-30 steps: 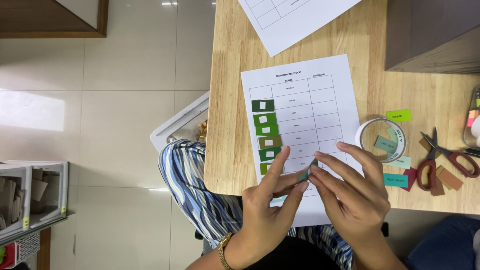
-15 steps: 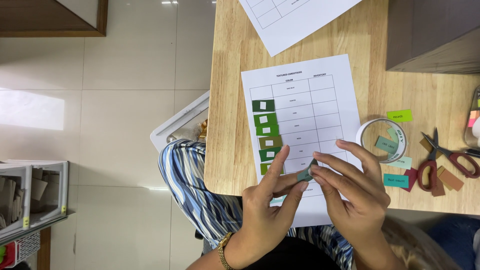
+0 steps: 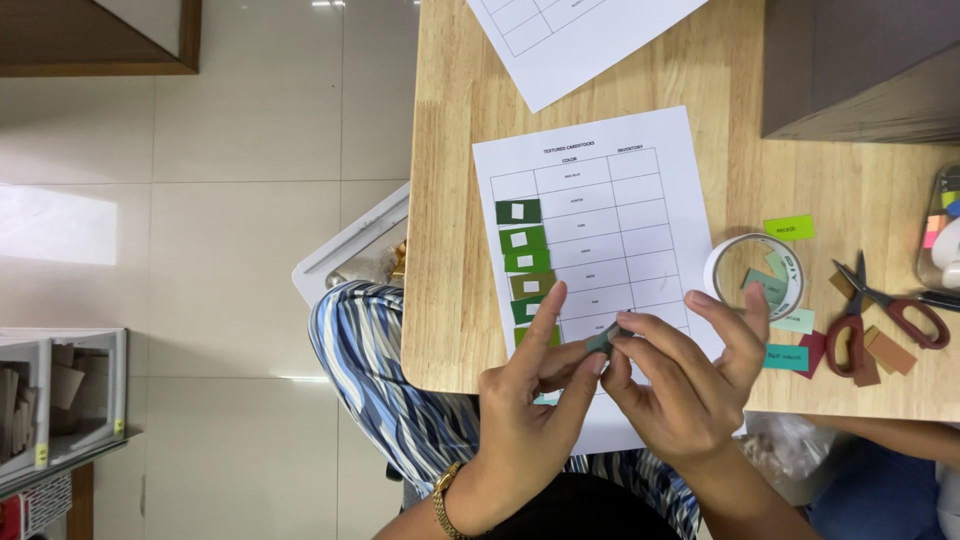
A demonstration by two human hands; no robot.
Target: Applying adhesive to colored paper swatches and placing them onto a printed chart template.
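Two hands meeting over the near edge of a printed sheet (image 3: 610, 230), pinching one small teal-grey card swatch (image 3: 601, 341) between them. Left hand (image 3: 535, 400): thumb and middle fingertips pressed to the swatch's left end, index finger extended straight toward the far side, gold bracelet (image 3: 443, 497) at the wrist. Right hand (image 3: 690, 385): thumb and index closed on the swatch's right end, remaining fingers loosely spread and curved above.

Swatch: small, rectangular, matte, stiff-looking, held just above the sheet's lowest table rows; surface texture too small to tell.

Sheet: white paper, flat, black ruled table, lying on a pale wooden table (image 3: 460, 200) with visible grain. Column of green swatches (image 3: 524, 262) along the sheet's left table column, dark green at the far end, olive lower down, several bearing a small white square.

Right of the sheet: clear tape roll (image 3: 755, 273), ring-shaped, with pale card pieces seen through its centre. Red-handled scissors (image 3: 880, 310) further right, blades closed, among loose brown, maroon, teal and lime card pieces. Striped blue-and-white fabric (image 3: 380, 390) below the table edge.
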